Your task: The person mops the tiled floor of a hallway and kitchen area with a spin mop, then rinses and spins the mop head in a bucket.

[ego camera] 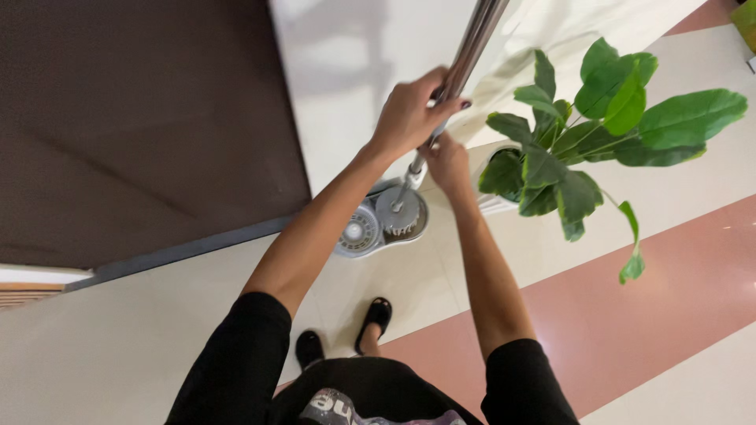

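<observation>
While we look straight down past our black top, the cream floor (118, 346) takes up most of the view, crossed at the right by a broad pink band (630, 307), with a large dark brown mat (142, 118) lying at the upper left and edged by a grey strip. Next in size, a potted plant (583, 134) with wide green leaves stands at the right in a white pot, just beside our right arm. Between the mat and the plant sits a grey spin-mop bucket (370, 228) on the floor, its round basket showing from above. A metal mop pole (471, 43) rises steeply from that basket toward us, its mop head (398, 212) resting in the spinner. Our left hand (411, 114) is wrapped around the pole high up, fingers closed tight on the shaft. Our right hand (447, 161) grips the same pole lower down, just under the left one, fingers curled around it too. Below, our two black slippers (376, 317) stand on the floor near the pink band, close behind the bucket.
</observation>
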